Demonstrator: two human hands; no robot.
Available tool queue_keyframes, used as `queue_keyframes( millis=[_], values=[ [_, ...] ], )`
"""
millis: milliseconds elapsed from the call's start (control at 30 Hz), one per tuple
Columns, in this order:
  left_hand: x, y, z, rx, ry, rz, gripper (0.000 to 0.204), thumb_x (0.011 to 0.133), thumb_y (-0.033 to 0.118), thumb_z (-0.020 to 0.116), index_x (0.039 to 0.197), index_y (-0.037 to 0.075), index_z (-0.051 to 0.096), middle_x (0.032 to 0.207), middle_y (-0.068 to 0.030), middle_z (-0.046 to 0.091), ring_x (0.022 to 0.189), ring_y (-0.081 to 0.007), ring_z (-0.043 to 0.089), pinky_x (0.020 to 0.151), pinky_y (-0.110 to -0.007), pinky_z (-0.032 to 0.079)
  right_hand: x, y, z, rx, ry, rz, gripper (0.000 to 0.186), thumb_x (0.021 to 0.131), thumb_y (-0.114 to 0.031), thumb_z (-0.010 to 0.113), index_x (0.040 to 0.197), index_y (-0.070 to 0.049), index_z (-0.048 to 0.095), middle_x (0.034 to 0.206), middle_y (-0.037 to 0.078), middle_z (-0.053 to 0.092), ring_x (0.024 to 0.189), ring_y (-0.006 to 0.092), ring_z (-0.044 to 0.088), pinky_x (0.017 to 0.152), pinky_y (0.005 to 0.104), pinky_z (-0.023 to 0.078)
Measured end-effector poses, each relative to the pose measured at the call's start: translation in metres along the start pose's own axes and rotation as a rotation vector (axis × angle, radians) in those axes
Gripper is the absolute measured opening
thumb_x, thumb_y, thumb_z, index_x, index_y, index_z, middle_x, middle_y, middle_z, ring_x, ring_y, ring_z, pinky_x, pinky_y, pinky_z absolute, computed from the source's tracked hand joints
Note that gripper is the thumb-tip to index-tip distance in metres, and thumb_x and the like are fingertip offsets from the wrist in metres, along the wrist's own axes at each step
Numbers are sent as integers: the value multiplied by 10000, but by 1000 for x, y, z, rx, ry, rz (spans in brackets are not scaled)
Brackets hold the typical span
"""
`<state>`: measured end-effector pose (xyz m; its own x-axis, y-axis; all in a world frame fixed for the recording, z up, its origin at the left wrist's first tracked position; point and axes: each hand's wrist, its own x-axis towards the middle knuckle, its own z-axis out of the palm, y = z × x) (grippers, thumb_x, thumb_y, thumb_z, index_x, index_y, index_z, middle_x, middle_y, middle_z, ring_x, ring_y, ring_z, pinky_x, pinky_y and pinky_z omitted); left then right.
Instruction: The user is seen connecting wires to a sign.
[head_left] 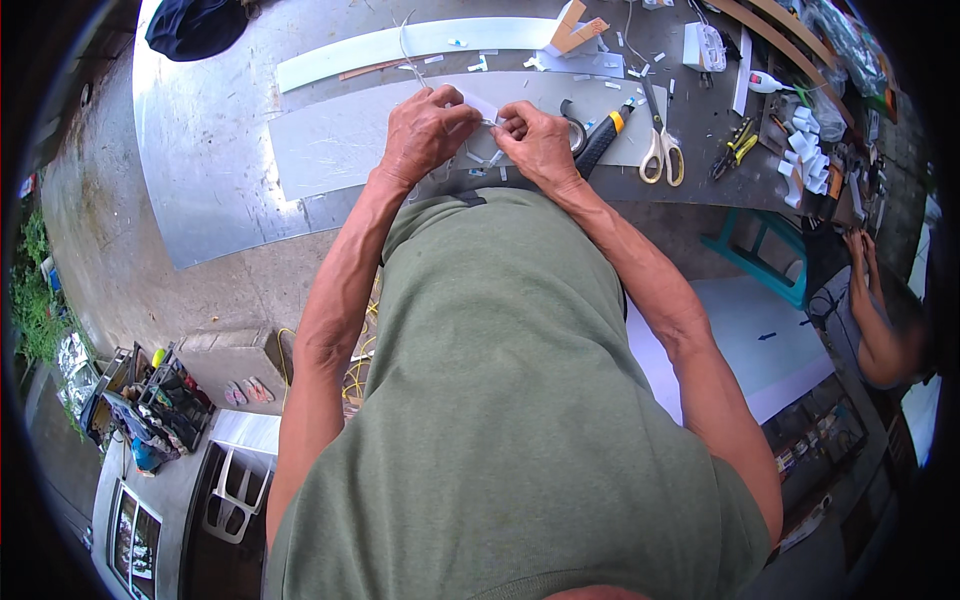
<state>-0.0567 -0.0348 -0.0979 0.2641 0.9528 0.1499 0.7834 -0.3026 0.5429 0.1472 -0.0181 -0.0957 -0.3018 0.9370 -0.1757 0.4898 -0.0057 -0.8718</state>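
Note:
My left hand (428, 132) and my right hand (541, 146) meet above a grey flat sheet (330, 145) on the metal table (200, 175). Both are closed in a pinch on a small whitish piece (488, 123) between the fingertips; its exact kind is too small to tell. A white flap (481, 104) shows just behind it. Close to my right hand lie a roll of tape (577, 136) and a yellow-and-black utility knife (604, 138). Farther right are scissors (660, 150) with pale handles, blades pointing away from me.
A long white strip (380, 48) curves along the back, with wood pieces (577, 35) at its end. Small scraps litter the sheet. Yellow-handled pliers (738, 147) and white curled pieces (806, 155) lie right. A teal stool (765, 262) and another person (872, 310) are beyond.

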Motion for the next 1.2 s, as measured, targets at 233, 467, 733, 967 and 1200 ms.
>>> queue_keyframes(
  millis=[233,467,733,967,1200],
  values=[
    [3,1,2,3,-10,-22,75,820,228,771,887,195,768,892,13,676,817,-208,670,694,-351,544,3,4,-4,-32,52,-32,116,830,-52,715,937,-7,711,811,131,715,706,230,714,655,344,560],
    [3,1,1,-25,-13,-47,66,822,231,762,883,204,767,896,27,678,837,-213,656,708,-358,540,4,8,-3,-91,48,-121,127,838,-65,711,951,-20,746,841,138,712,732,260,710,687,356,560],
    [2,3,3,-2,-28,-57,72,816,234,772,878,197,773,898,27,688,857,-212,665,719,-361,544,6,9,-1,-66,62,-106,113,832,-68,715,930,-19,742,824,132,715,711,233,706,678,346,561],
    [0,9,8,34,1,-92,71,804,235,782,863,195,776,874,33,679,839,-196,656,707,-361,526,5,3,-6,-44,8,-31,153,810,-84,736,941,-5,731,831,120,727,704,183,713,675,305,579],
    [0,10,8,35,2,-112,67,804,235,783,863,204,777,868,45,675,838,-189,653,703,-371,499,5,5,-2,-37,28,-10,155,807,-56,723,951,2,717,828,118,728,710,176,716,678,301,581]
  ],
)
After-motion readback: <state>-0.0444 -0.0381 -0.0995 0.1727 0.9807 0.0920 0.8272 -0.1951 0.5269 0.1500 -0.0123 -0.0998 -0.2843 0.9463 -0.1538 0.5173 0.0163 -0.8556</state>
